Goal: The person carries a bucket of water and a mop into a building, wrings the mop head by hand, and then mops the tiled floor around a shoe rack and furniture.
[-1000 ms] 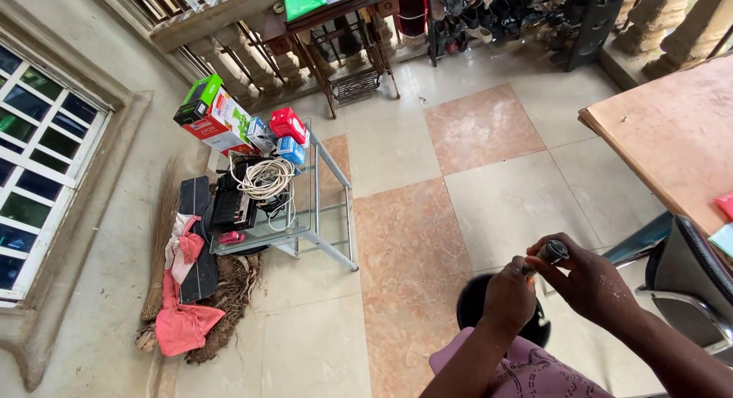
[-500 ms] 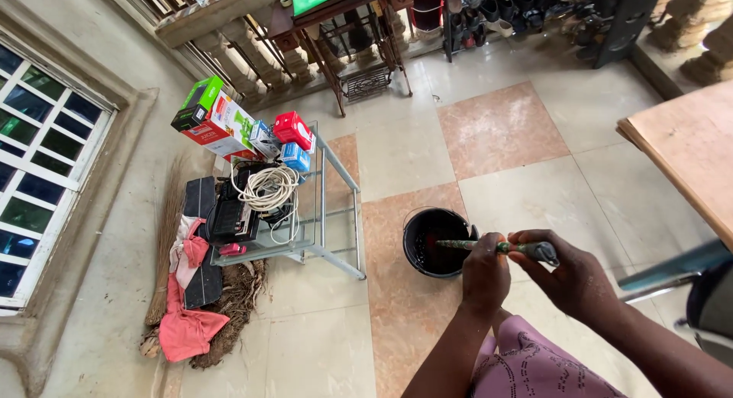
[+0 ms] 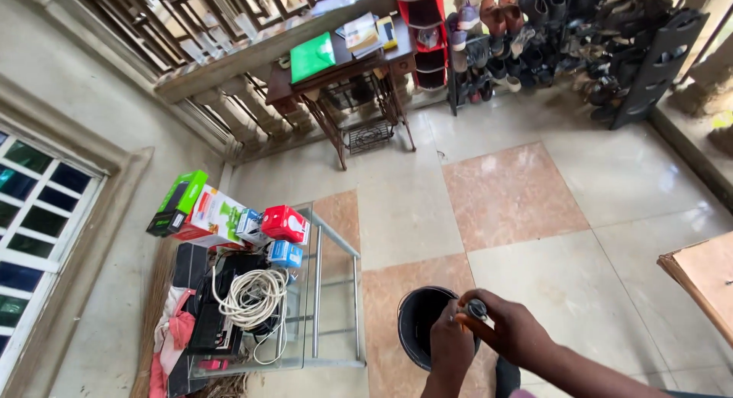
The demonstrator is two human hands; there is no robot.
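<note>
We see both hands closed on one small dark object with a grey tip (image 3: 476,309). The right hand (image 3: 515,333) wraps its fingers around the object; the left hand (image 3: 450,348) pinches it from the other side. What the object is we cannot tell. The black bucket (image 3: 418,325) serves as our landmark — the object sits directly over its rim, and both hands overlap its right edge. Left of the bucket stands a glass-and-metal shelf (image 3: 321,291) carrying a coiled white cable (image 3: 248,297) and coloured boxes (image 3: 221,215). Well beyond the bucket we find a wooden table (image 3: 336,70) and a shoe rack (image 3: 580,32) — both against the far railing.
</note>
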